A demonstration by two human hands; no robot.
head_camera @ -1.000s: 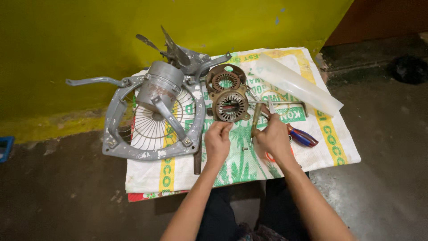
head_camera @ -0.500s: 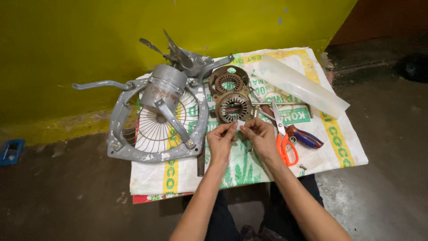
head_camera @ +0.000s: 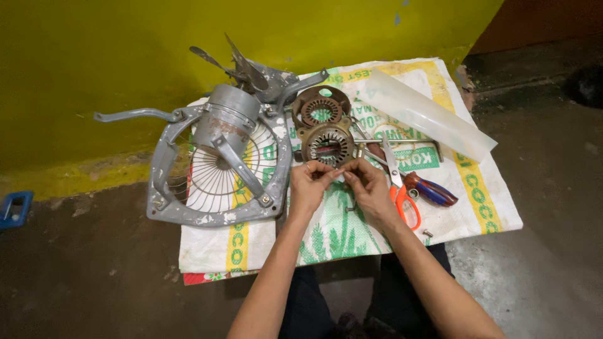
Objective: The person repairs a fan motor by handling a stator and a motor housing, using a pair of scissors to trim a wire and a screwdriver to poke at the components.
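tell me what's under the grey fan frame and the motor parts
A printed woven sack lies spread under the grey fan frame, the two stator rings, the scissors and both hands. A red patterned edge peeks from beneath it; the floor under the sack is covered.

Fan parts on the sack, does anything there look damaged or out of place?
Yes. The two round motor cores look brown with rust, and the grey fan frame lies flat, its paint chipped along the lower edge. A loose screw sits alone near the orange-handled scissors. Both hands pinch something tiny, too small to identify.
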